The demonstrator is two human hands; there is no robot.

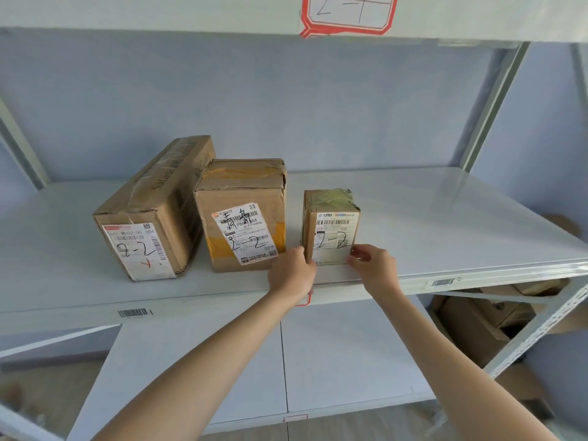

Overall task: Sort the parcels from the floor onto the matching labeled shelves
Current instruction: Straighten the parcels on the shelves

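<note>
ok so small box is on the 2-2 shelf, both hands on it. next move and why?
Probably let go and withdraw: the small box marked 2-2 stands flat on the shelf beside two others marked 2-2, with the left hand and right hand only at its lower corners.

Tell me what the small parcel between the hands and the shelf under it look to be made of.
Small parcel: brown corrugated cardboard by the look of it, matte, with glossy clear tape wrinkled across the top and a white paper label on the front. Shelf: smooth pale board, probably painted metal or laminate; its faint sheen shows, but the look does not settle which.
</note>
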